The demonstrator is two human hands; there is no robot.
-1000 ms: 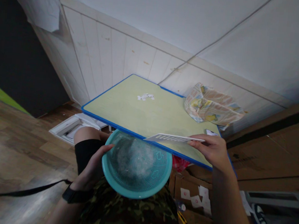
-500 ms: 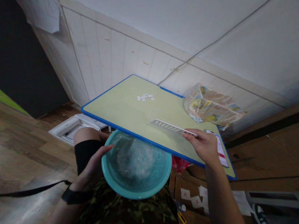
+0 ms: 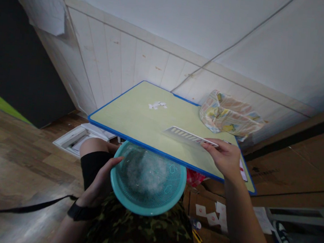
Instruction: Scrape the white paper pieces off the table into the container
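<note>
My right hand [image 3: 224, 157] has the slotted white card [image 3: 187, 135] pinched by one end, thumb against fingers, up above the table [image 3: 123, 112]! My left hand [image 3: 104, 179] clasps the blue basket [image 3: 146, 211] at its rim, thumb on top, over my lap, right beside the table's edge.

The right hand [image 3: 223, 156] — in front — hides most of the phone [image 3: 243, 173].
</note>
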